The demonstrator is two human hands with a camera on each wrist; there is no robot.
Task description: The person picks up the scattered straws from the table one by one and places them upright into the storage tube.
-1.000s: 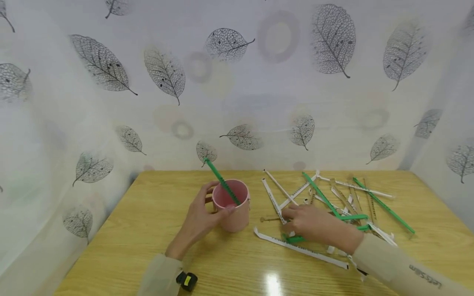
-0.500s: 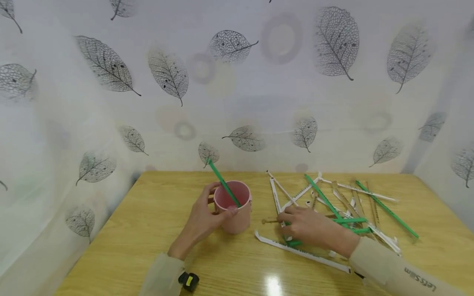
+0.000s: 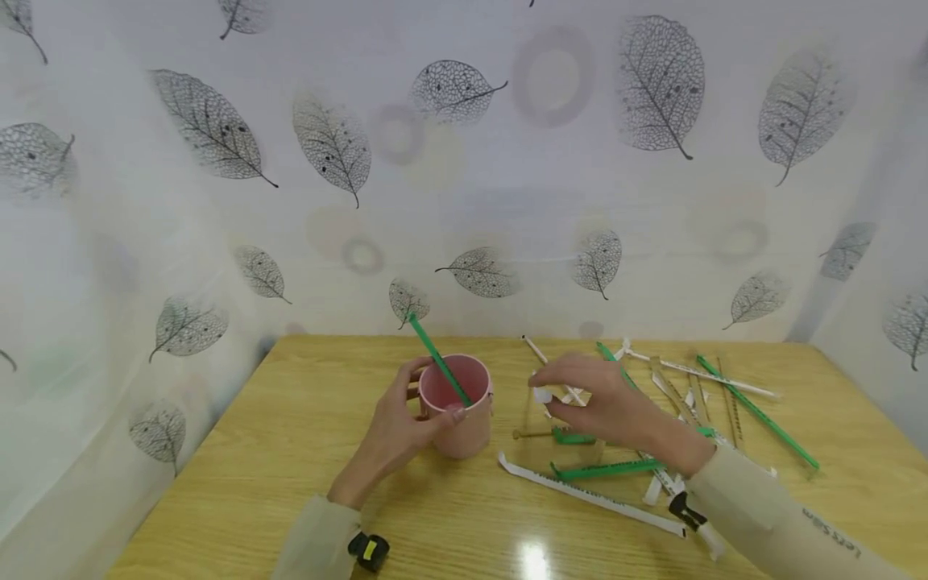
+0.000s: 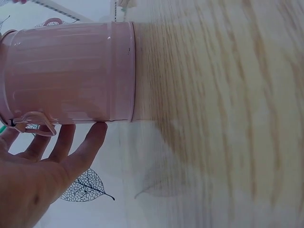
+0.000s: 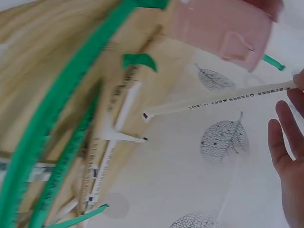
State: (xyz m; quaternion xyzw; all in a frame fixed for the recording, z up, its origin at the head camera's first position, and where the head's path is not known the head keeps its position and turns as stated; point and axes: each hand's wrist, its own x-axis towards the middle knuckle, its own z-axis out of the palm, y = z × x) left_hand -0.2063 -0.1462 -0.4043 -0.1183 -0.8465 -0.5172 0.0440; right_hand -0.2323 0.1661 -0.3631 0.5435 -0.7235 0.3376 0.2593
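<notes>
In the head view my left hand (image 3: 391, 439) holds a pink bucket (image 3: 467, 435) upright on the table, thumb at the rim and fingers round its far side. The bucket has small looped handles, one of them clear in the left wrist view. A green wrapped straw (image 3: 437, 350) leans out of it. Above the pile, my right hand (image 3: 616, 399) pinches one end of a white wrapped straw (image 5: 218, 99) printed with small black text. Its far end points down toward the other straws in the right wrist view.
Green, white and brown straws lie crossed in a loose heap (image 3: 696, 395) on the right of the wooden table (image 3: 290, 419). One white straw (image 3: 594, 493) lies in front of it. A leaf-patterned sheet (image 3: 464, 177) hangs behind.
My right hand has risen from the heap with a white straw in its fingers. Green straws beneath it have shifted. My left hand stays on the bucket.
</notes>
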